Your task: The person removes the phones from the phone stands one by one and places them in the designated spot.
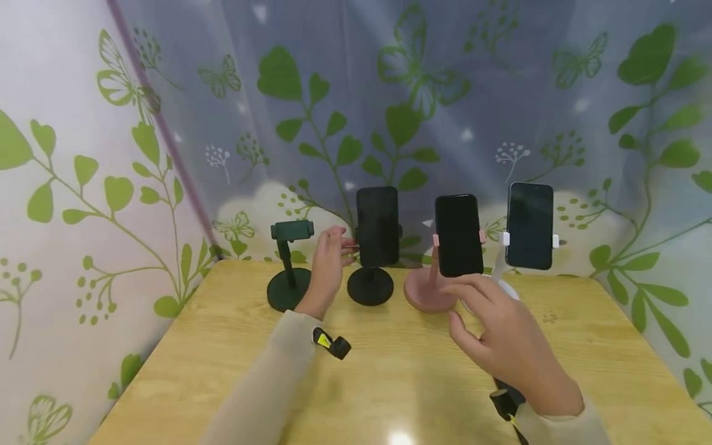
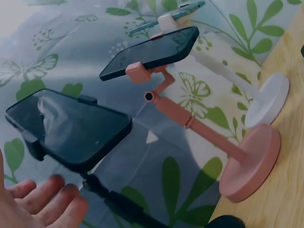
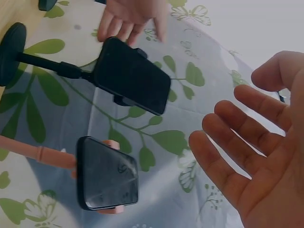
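My left hand [image 1: 327,267] is beside the left edge of a phone [image 1: 378,228] that a black phone stand [image 1: 370,287] clamps upright. Its fingers are loose and wrap round nothing; in the right wrist view, that phone [image 3: 133,78] overlaps the fingertips. My right hand [image 1: 503,330] hovers over the table in front of the pink phone stand [image 1: 425,290], palm hollow, fingers spread and slightly bent in the right wrist view. The pink stand clamps a second phone [image 1: 458,235]. Farther right, a third phone [image 1: 530,225] sits in a white phone stand [image 1: 500,262], whose base my right hand partly hides.
Left of my left hand stands a dark green phone stand [image 1: 289,290] with no phone in its clamp [image 1: 292,230]. All the stands line the back of the wooden table [image 1: 378,371]. Behind them hangs a leaf-and-butterfly patterned cloth [image 1: 345,93].
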Motion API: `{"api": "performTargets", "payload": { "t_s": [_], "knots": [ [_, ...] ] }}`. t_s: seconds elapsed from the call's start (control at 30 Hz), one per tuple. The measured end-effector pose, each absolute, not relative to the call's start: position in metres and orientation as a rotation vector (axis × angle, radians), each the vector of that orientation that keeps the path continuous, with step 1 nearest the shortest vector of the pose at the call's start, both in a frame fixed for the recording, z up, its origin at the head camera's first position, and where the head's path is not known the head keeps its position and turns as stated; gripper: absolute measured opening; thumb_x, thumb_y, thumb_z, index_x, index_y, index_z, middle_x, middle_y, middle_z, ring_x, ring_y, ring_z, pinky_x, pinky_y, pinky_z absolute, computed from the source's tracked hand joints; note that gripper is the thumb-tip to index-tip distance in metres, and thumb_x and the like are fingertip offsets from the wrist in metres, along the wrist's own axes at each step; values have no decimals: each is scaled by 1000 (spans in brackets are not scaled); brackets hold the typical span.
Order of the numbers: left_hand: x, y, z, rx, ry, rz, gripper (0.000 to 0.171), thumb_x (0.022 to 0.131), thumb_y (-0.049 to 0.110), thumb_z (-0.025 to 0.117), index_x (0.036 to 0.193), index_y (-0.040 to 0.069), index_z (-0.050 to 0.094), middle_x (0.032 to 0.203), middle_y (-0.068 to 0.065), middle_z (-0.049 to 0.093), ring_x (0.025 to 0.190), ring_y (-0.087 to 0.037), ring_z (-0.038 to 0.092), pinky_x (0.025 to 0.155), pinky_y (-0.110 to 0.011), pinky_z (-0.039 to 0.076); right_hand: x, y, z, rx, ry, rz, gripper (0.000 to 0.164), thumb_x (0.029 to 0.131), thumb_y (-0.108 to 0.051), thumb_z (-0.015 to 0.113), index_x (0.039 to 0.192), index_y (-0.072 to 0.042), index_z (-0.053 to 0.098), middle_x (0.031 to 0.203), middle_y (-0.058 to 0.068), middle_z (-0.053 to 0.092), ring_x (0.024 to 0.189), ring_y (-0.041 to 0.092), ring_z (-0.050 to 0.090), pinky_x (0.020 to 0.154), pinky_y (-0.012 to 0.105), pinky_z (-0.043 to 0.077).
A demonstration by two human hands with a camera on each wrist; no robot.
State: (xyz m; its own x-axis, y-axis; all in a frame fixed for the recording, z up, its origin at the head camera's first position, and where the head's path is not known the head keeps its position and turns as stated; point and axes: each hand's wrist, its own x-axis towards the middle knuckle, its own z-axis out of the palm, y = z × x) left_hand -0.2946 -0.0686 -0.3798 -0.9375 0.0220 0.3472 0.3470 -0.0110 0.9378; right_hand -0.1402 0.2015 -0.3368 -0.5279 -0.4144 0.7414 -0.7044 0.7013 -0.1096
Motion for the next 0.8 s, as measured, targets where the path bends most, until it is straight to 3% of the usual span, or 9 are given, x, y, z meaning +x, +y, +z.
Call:
{"api": "performTargets", "payload": {
  "t_s": [0.13,0.27,0.37,0.5,0.63,0.8],
  "knots": [
    [-296,-62,-384,-405,-2017,-2138,56,112,47,37,154,9,38,121,-19,60,109,-33,63,98,-51,53,-135,202,-334,858,-2198,536,31,91,-17,60,118,-10,71,123,3,66,102,18,64,66,27,51],
    [-300,-59,-386,-456,-2015,-2215,57,110,51,42,159,23,37,134,-14,58,117,-30,62,101,-51,51,-134,202,-330,876,-2155,539,31,94,-20,56,119,-9,71,124,6,65,101,19,64,71,29,52],
    [-302,-56,-387,-459,-2039,-2230,59,108,52,45,157,20,42,141,-12,55,121,-27,61,103,-49,50,-134,202,-329,870,-2145,541,32,95,-21,54,120,-9,71,124,6,64,103,20,64,77,31,51],
    [-298,-50,-388,-453,-2058,-2101,48,108,41,54,143,8,56,120,-12,64,99,-19,62,88,-36,55,-132,200,-331,863,-2161,560,30,93,-18,57,119,-10,71,124,7,64,106,22,63,78,32,52],
    [-294,-48,-389,-437,-2056,-1942,41,106,33,61,136,6,63,111,-12,70,91,-17,61,75,-27,51,-132,199,-334,868,-2171,567,28,93,-18,58,117,-11,70,125,8,63,110,25,62,85,36,51],
    [-287,-48,-388,-434,-2003,-1888,39,103,26,68,132,1,68,114,-17,74,97,-18,68,82,-24,54,-130,202,-331,854,-2184,581,28,93,-18,58,116,-10,70,128,10,61,108,26,60,85,34,47]
  ]
}}
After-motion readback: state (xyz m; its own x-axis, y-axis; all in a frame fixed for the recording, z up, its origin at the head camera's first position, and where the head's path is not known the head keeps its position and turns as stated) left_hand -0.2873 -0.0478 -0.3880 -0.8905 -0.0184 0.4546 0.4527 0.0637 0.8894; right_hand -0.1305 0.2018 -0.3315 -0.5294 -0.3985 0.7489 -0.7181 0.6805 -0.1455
